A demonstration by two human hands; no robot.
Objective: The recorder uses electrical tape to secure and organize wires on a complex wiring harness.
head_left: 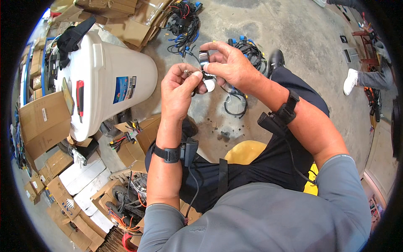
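Observation:
In front of me, above the floor, my two hands meet. My left hand (179, 86) is closed, pinching a thin dark cable between thumb and fingers. Between the fingers of my right hand (231, 66) sits a shiny black roll that looks like electrical tape (204, 58); that hand is closed around it. A small white round piece (209, 85) shows just below the fingertips, beside the cable; what it belongs to is hidden. A dark cable loop (235, 112) lies on the floor beyond my hands.
A large white plastic bin (140, 69) stands at left, with a red-and-black utility knife (80, 101) on its lid. Cable bundles (184, 27) (252, 52) lie on the concrete. Cardboard boxes (46, 122) crowd the left. Another person's white shoe (351, 81) is at right.

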